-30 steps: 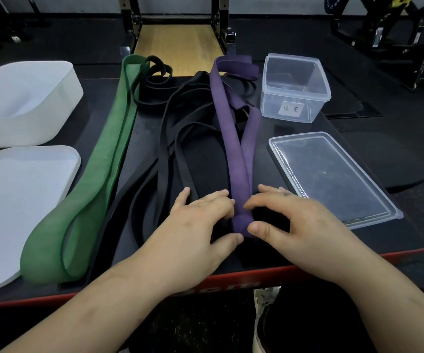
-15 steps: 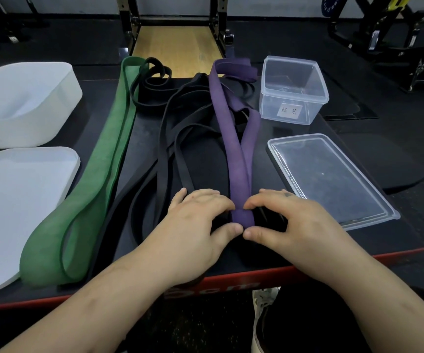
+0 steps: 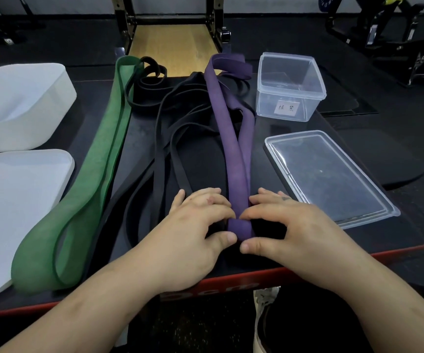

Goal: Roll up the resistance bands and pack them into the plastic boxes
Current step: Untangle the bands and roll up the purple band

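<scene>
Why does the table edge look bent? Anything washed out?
Head view: the wide-angle lens bends the table along its red edge; the white tub looks washed out; black bands blend into the table; left hand and right hand on the purple band are sharp.

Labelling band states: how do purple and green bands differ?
Purple band is held at its near end by left hand and right hand, a small roll started; green band lies untouched, fully unrolled. Purple band sits centre-right, green band left. Both stretch lengthwise down the table.

Pinching the rolled near end of the purple band (image 3: 235, 154) with left hand (image 3: 195, 225) and right hand (image 3: 292, 225), black bands (image 3: 165, 161) and green band (image 3: 99, 169) left of it, clear box (image 3: 264, 105) and lid (image 3: 328, 174) right of it.
</scene>
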Available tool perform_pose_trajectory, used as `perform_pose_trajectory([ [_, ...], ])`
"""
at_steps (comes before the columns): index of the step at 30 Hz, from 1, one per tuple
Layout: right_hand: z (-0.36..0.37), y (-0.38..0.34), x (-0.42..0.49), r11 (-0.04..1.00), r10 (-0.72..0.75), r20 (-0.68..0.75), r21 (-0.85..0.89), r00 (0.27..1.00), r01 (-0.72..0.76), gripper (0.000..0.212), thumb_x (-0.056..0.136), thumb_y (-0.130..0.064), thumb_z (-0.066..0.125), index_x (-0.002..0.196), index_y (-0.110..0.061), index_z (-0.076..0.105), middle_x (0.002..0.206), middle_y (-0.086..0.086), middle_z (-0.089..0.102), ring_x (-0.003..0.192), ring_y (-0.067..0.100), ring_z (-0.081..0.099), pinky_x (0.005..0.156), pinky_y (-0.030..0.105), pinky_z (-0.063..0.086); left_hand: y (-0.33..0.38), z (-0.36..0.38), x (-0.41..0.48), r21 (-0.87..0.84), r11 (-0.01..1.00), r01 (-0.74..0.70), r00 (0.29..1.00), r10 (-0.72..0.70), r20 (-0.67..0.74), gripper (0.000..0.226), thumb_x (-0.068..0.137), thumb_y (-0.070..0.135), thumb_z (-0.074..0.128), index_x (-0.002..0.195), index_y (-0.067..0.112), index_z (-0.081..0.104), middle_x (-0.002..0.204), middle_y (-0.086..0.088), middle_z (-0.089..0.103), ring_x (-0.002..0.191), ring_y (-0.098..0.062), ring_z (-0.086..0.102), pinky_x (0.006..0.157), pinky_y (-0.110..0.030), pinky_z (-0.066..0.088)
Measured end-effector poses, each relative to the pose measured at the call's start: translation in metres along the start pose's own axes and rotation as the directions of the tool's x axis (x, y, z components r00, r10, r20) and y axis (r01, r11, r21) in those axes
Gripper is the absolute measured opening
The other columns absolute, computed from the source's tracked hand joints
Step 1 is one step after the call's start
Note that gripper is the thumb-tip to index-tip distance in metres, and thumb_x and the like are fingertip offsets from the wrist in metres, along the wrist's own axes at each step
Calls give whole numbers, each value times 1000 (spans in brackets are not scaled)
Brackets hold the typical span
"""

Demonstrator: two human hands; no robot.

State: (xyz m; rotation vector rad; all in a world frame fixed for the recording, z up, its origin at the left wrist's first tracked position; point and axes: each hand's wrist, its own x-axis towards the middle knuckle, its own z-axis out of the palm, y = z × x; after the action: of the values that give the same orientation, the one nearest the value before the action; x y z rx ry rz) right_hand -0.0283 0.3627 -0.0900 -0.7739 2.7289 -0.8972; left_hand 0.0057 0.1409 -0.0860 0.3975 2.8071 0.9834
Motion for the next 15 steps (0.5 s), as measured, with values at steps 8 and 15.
perform_pose_trajectory([
  [8, -7, 0, -2, 998, 53, 72, 24, 996, -55, 64, 70, -84, 46, 116, -48, 72, 140, -34, 42, 144, -14, 23, 121, 32, 30, 0, 4, -1, -12, 1000, 6, 1000, -6, -4, 32, 100, 48, 50, 130, 38, 59, 132, 32, 48, 143, 18, 11, 127, -37, -8],
  [15, 1, 0, 2, 997, 66, -7, 30, 998, -66, 43, 88, -65, 52, 109, -36, 75, 131, -27, 43, 137, -10, 33, 111, 16, 29, 9, 9, 1, -7, 1000, 24, 984, -24, -174, 24, 96, 50, 47, 118, 45, 56, 112, 28, 58, 121, 13, 42, 127, -40, 9],
])
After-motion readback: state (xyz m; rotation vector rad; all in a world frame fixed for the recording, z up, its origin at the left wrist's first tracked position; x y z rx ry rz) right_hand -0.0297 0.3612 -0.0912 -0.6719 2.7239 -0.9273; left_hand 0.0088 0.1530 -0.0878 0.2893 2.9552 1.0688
